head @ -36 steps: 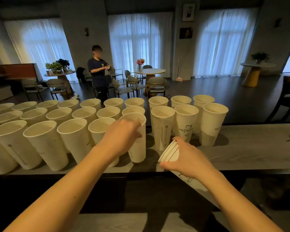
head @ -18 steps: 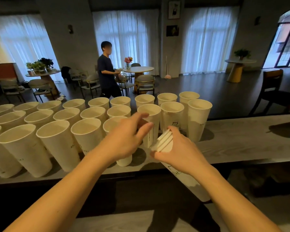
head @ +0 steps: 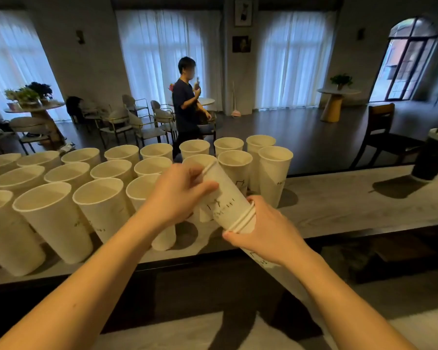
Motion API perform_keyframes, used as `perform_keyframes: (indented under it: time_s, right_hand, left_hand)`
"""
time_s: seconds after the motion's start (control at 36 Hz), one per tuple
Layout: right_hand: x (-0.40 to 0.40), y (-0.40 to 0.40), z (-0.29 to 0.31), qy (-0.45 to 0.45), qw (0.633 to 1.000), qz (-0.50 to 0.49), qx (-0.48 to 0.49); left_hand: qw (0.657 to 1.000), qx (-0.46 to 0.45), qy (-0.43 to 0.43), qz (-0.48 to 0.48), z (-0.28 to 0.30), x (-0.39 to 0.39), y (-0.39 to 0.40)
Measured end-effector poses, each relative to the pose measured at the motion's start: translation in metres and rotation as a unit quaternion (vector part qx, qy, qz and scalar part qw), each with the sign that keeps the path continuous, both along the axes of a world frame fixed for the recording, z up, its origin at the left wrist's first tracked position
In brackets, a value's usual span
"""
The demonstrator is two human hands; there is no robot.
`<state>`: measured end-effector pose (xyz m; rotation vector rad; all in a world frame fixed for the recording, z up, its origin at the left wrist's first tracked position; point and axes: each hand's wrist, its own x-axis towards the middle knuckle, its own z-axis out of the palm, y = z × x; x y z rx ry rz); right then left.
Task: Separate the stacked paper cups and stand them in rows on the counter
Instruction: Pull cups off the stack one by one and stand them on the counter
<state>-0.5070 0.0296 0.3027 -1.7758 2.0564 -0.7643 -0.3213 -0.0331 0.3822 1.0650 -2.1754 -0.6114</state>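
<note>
Since 0.5 s ago your left hand (head: 181, 190) has drawn 1 cup (head: 223, 195) half out of the stack (head: 243, 222), fingers curled round its rim, your right hand (head: 268, 232) clamped on the stack above the pale counter (head: 352, 208), standing cups (head: 99, 188) in rows at left, curtained room beyond.

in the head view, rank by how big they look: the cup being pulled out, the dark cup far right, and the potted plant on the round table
1. Pulled cup, largest, though nearest the camera.
2. Dark cup.
3. Potted plant, smallest, far off.
</note>
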Motion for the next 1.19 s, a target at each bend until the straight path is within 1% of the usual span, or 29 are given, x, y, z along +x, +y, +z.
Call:
perform_keyframes:
  time_s: [0.06, 0.08, 0.17, 0.22, 0.31, 0.44, 0.67, 0.86, 1.0, 1.11, 1.19]
  right_hand:
    - [-0.01, 0.003, -0.001, 0.034, 0.998, -0.02, 0.052]
    - [-0.014, 0.004, -0.002, 0.046, 0.996, -0.033, 0.073]
    - [-0.017, 0.005, -0.004, 0.054, 0.993, -0.052, 0.09]
    - [-0.017, 0.005, -0.004, 0.046, 0.994, -0.051, 0.09]
    - [-0.018, 0.005, -0.003, 0.031, 0.995, -0.048, 0.081]
    - [-0.019, 0.006, 0.001, 0.019, 0.997, -0.05, 0.06]
    - [-0.023, 0.012, 0.007, -0.022, 0.998, -0.065, 0.001]
    - [-0.026, 0.016, 0.014, -0.034, 0.997, -0.067, -0.012]
    - [-0.024, 0.018, 0.017, -0.038, 0.997, -0.064, -0.013]
    - [-0.022, 0.018, 0.017, -0.032, 0.997, -0.065, -0.013]
    - [-0.022, 0.017, 0.017, -0.036, 0.997, -0.067, -0.017]
  left_hand:
    - [0.995, -0.085, -0.046, 0.034, 0.006, 0.001, 0.0]
    - [0.99, -0.112, -0.076, 0.044, 0.006, -0.001, 0.0]
    - [0.975, -0.137, -0.166, 0.05, -0.004, -0.01, -0.003]
    - [0.959, -0.158, -0.23, 0.054, -0.016, -0.016, -0.008]
    - [0.937, -0.191, -0.287, 0.057, -0.027, -0.021, -0.013]
    - [0.929, -0.195, -0.309, 0.049, -0.031, -0.022, -0.015]
    - [0.931, -0.152, -0.329, 0.039, -0.022, -0.025, -0.021]
    - [0.932, -0.139, -0.332, 0.038, -0.019, -0.023, -0.023]
    - [0.926, -0.103, -0.36, 0.038, -0.019, -0.021, -0.021]
    - [0.93, -0.1, -0.351, 0.047, -0.016, -0.018, -0.02]
    - [0.938, -0.114, -0.321, 0.062, -0.009, -0.015, -0.016]
